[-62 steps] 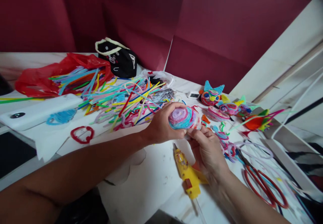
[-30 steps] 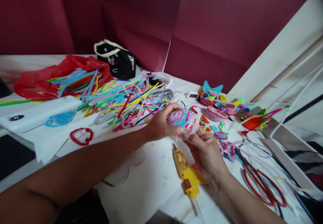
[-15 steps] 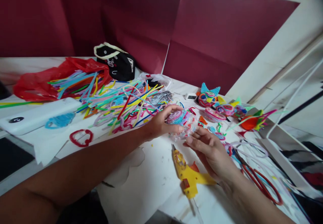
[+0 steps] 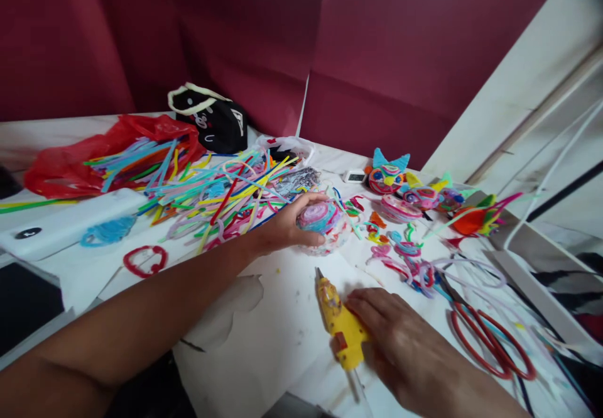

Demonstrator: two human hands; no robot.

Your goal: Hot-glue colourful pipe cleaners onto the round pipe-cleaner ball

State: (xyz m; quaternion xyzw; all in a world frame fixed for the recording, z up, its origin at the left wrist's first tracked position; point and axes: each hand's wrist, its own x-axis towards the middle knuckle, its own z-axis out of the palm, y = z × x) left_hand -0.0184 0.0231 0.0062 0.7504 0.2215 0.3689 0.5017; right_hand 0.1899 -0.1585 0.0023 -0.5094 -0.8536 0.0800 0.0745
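My left hand (image 4: 292,220) is closed around a round pipe-cleaner piece (image 4: 325,223), coiled in pink, blue and white with red flecks, low over the white paper. In front of it lies a yellow glue gun (image 4: 343,327), nozzle pointing away, with a clear glue stick (image 4: 358,385) sticking out of its back. My right hand (image 4: 393,336) covers the glue gun's handle, its fingers curled over it; the trigger is hidden behind them. Loose pipe-cleaner bits (image 4: 407,248) in pink, blue and green lie to the right of the coiled piece.
Red-handled scissors (image 4: 492,339) rest at the right. A heap of pipe cleaners (image 4: 221,192) and a red plastic bag (image 4: 66,166) fill the back left, by a black pouch (image 4: 219,126). Finished pipe-cleaner figures (image 4: 389,176) stand at the back right. A red heart outline (image 4: 145,261) lies left.
My right hand has left the coiled piece and come down and back onto the glue gun's handle. My left hand keeps the coiled piece, now slightly further left in view.
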